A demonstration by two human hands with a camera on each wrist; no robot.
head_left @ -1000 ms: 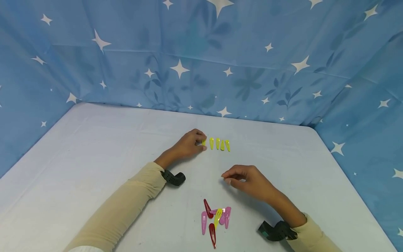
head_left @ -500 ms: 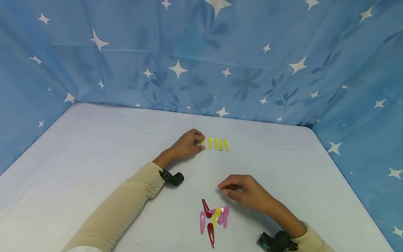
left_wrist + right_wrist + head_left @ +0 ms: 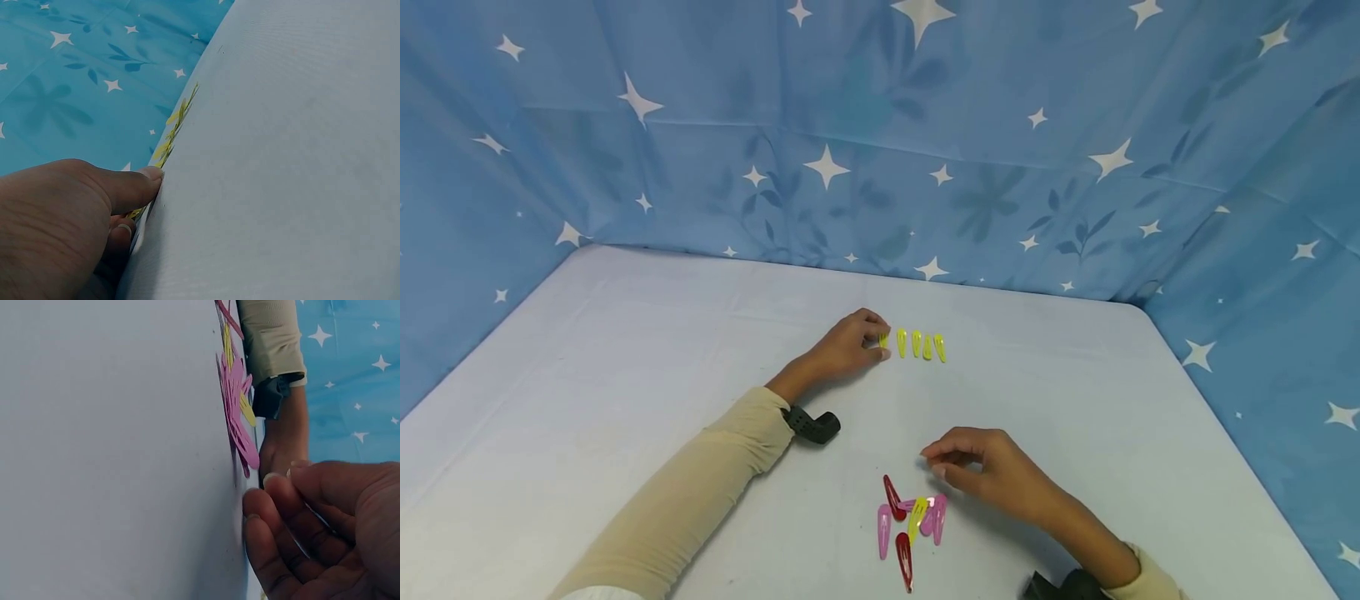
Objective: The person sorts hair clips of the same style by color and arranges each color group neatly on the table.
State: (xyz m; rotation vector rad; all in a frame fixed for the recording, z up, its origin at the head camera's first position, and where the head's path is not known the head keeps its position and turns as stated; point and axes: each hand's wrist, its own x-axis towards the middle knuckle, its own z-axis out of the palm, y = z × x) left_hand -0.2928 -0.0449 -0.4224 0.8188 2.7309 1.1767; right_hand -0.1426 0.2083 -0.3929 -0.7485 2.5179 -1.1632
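Note:
My left hand (image 3: 847, 343) rests at the far part of the table, its thumb and fingers around the two ends of a yellow snap hair clip (image 3: 883, 340), partly hidden by them. Just right of it, several more yellow hair clips (image 3: 917, 343) lie upright in a row. My right hand (image 3: 988, 469) hovers near the front, fingers loosely bent and holding nothing. Left of and below it lies a small pile: pink hair clips (image 3: 883, 532), red hair clips (image 3: 904, 560) and a yellow clip (image 3: 917, 518) on top. The right wrist view shows these pink clips (image 3: 234, 400) beyond the fingertips.
A white-covered table (image 3: 625, 375) bears everything, with rounded far corners. Blue star-patterned cloth (image 3: 700, 142) hangs along its back and sides. A black wrist camera (image 3: 812, 425) sits on the left forearm, another at the lower right.
My right hand has moved down toward the front, closer to the pile of clips. The left hand stays at the left end of the yellow row.

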